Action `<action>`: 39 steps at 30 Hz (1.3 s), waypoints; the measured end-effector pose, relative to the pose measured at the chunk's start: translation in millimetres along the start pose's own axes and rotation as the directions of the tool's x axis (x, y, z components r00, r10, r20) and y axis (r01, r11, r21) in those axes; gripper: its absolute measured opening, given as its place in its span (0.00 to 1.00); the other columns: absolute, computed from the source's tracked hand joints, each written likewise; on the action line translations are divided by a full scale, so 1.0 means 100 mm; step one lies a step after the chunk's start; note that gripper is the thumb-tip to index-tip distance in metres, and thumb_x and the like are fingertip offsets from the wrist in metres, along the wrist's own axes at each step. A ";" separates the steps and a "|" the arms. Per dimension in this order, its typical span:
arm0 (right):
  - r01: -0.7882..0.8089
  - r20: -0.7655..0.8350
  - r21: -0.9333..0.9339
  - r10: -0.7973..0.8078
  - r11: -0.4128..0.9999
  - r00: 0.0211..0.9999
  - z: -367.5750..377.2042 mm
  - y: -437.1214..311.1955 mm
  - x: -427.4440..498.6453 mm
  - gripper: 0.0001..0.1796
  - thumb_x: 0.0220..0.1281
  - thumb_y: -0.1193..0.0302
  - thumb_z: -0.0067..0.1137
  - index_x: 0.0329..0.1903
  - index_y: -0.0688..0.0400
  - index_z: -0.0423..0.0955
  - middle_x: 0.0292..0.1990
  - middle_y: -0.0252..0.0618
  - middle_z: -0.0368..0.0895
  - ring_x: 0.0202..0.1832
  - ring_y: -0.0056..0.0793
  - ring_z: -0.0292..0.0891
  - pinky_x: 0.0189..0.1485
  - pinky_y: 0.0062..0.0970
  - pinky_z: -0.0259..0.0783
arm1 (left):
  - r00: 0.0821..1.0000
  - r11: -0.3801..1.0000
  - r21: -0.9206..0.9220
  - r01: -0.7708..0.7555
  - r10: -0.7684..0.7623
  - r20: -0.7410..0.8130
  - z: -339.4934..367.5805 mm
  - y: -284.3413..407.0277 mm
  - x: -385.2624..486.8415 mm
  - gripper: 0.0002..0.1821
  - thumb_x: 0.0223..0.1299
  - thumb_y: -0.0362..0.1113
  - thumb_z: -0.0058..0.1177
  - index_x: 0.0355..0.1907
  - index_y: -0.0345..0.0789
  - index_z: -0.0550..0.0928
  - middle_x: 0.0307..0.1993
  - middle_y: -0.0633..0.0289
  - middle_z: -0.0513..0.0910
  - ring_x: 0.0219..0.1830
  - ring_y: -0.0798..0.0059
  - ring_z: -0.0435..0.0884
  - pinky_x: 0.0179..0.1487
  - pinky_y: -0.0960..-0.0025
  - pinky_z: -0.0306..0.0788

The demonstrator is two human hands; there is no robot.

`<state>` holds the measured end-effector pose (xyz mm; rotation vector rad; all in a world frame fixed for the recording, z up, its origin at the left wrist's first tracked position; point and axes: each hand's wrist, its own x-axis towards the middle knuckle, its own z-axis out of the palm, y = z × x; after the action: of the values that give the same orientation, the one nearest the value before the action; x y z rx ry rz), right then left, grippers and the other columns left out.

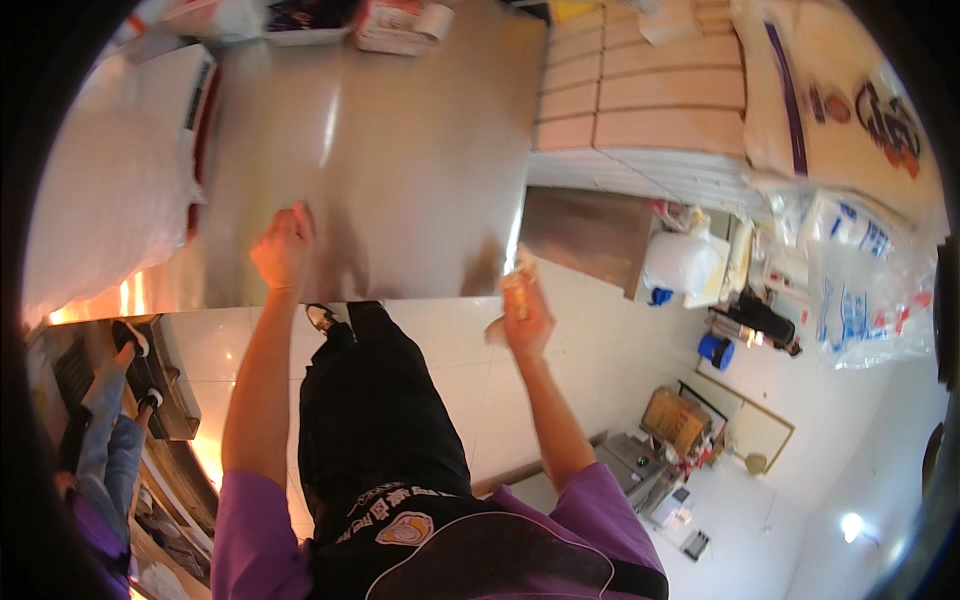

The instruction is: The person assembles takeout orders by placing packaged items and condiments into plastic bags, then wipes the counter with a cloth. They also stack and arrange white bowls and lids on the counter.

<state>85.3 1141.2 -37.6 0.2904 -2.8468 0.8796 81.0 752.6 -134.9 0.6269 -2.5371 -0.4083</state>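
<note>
My left hand (283,249) is over the near part of a stainless steel worktop (405,165), its fingers curled and closed, with no object showing in it. At the worktop's right front corner is my right hand (527,319), its fingers closed around a pale, crumbly-looking piece of food (520,289). Blur hides exactly what kind of food it is.
A large translucent plastic bag (112,202) covers the worktop's left side beside a white box (172,90). Cartons (394,26) stand at the back. Stacked pale boxes (660,97) rise at the right. Another person (105,465) is at the lower left.
</note>
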 end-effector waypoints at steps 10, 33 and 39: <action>0.125 -0.182 -0.219 -0.166 0.968 0.969 1.75 -0.14 2.61 0.21 0.65 0.63 0.57 0.56 0.59 0.78 0.56 0.54 0.79 0.58 0.60 0.72 0.62 0.48 0.70 | 0.998 0.999 -0.027 0.027 -0.025 0.051 -0.09 0.15 0.09 0.20 0.69 0.41 0.55 0.18 0.40 0.73 0.21 0.63 0.77 0.17 0.60 0.75 0.18 0.61 0.66; 0.268 -0.119 -0.217 -0.298 0.939 0.947 1.84 -0.58 2.36 0.20 0.65 0.68 0.55 0.57 0.61 0.76 0.53 0.52 0.81 0.54 0.54 0.77 0.64 0.48 0.68 | 0.997 0.995 -0.073 0.063 -0.060 0.042 -0.10 0.12 0.03 0.19 0.70 0.39 0.53 0.20 0.39 0.73 0.18 0.62 0.75 0.14 0.59 0.69 0.17 0.63 0.63; 0.389 0.064 0.183 -0.406 0.903 0.912 1.83 -1.47 0.63 0.13 0.60 0.71 0.59 0.48 0.53 0.79 0.61 0.41 0.75 0.61 0.50 0.72 0.65 0.48 0.67 | 0.999 0.999 0.027 -0.036 0.035 0.038 0.00 -0.11 0.02 0.19 0.71 0.41 0.52 0.21 0.40 0.76 0.18 0.59 0.78 0.16 0.57 0.74 0.18 0.59 0.67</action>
<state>42.2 909.3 -95.1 0.9251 -2.6487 1.0335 82.9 742.4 -138.0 0.5889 -2.5893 -0.3769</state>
